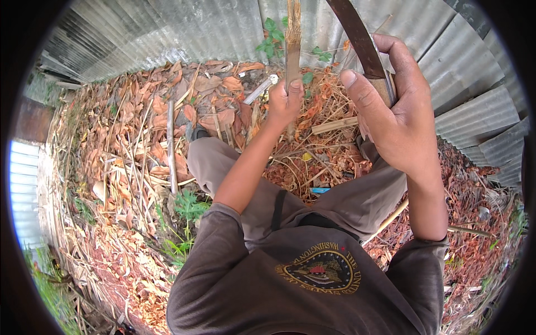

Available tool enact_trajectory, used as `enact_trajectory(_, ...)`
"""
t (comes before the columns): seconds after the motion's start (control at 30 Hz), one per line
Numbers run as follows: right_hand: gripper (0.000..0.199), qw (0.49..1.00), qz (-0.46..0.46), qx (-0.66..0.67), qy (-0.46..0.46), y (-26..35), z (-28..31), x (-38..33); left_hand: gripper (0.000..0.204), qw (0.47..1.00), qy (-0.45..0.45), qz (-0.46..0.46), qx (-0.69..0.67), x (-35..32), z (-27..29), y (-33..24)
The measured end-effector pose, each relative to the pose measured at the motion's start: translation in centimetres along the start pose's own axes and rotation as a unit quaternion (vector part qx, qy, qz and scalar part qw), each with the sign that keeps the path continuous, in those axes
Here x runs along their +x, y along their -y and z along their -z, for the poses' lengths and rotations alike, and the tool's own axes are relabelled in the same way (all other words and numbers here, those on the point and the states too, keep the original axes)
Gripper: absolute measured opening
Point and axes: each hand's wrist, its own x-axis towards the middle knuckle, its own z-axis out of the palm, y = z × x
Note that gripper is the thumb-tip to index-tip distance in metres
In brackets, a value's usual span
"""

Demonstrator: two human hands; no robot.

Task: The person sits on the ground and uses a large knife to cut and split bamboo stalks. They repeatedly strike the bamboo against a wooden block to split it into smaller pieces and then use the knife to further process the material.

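Observation:
My left hand (286, 101) is closed around the lower part of an upright bamboo stick (292, 42), whose upper end looks frayed and runs out of the picture's top. To its right, my right hand (393, 106) has a machete (363, 42) with a dark, curved-looking blade and a pale wooden handle. The handle lies against the palm; the thumb and index finger are apart on either side of it, and the other fingers are hidden behind the hand. The blade points up and leans left toward the stick, without touching it. Its tip is out of view.
Corrugated metal sheets (206, 33) form a wall close in front and along the right. Dry leaves (128, 117) cover the ground. A pale pole (171, 145) lies on the left, a short wood piece (335, 125) between my legs. Green plants (191, 206) grow beside my left leg.

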Motion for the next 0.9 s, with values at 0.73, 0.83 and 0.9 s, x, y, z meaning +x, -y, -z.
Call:
enact_trajectory(0.73,0.022,0.915,-0.288,0.184,0.214,-2.8,0.8,-1.3,0.042,0.996,0.022,-0.029,0.084,-1.1,0.8,-0.7)
enact_trajectory(0.83,0.022,0.815,-0.384,0.358,0.244,-2.5,1.9,-1.9,0.042,0.995,0.038,-0.049,0.079,-2.0,0.8,-0.1)
enact_trajectory(0.9,0.022,0.86,-0.342,0.301,0.231,-3.2,2.0,-2.3,0.042,0.998,0.029,-0.035,0.047,-2.5,0.5,-0.3)
